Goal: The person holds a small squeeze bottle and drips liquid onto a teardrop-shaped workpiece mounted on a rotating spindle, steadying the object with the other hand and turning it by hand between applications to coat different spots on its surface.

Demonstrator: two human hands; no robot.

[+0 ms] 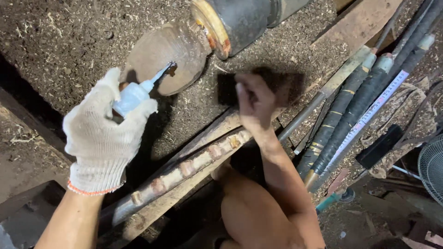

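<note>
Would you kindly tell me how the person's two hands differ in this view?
The left hand wears a white knitted glove with an orange cuff edge; the right hand is bare. The left hand holds a small pale blue bottle, its nozzle tip on the round wooden piece; the right hand holds a dark flat block. The left hand looks sharp, the right blurred. Both are over the sawdust-covered bench.

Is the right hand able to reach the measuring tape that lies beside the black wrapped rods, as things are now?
Probably yes. The right hand is blurred and holds a dark block; the measuring tape lies uncovered to its right, with only a bare metal rod between. It would likely need to put the block down first.
</note>
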